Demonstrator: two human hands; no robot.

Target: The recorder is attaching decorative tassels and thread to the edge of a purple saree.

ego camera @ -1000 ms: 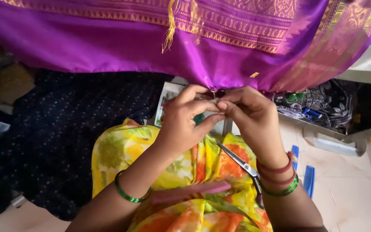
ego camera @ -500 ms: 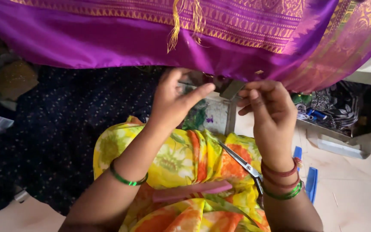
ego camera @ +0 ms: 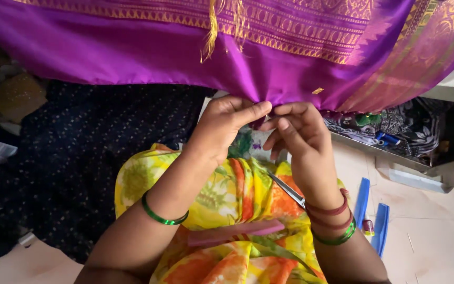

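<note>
Where the purple cloth hangs lowest, left hand and right hand meet, fingertips pinching its edge just above them.

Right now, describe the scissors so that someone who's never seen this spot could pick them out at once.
Start at the big purple cloth with gold borders hanging across the top, then drop to the yellow and orange flowered fabric on the lap below. The scissors lie on it, just left of the right hand's wrist, the only shiny metal blades there, unlike the flat pink strip lower down.
</note>
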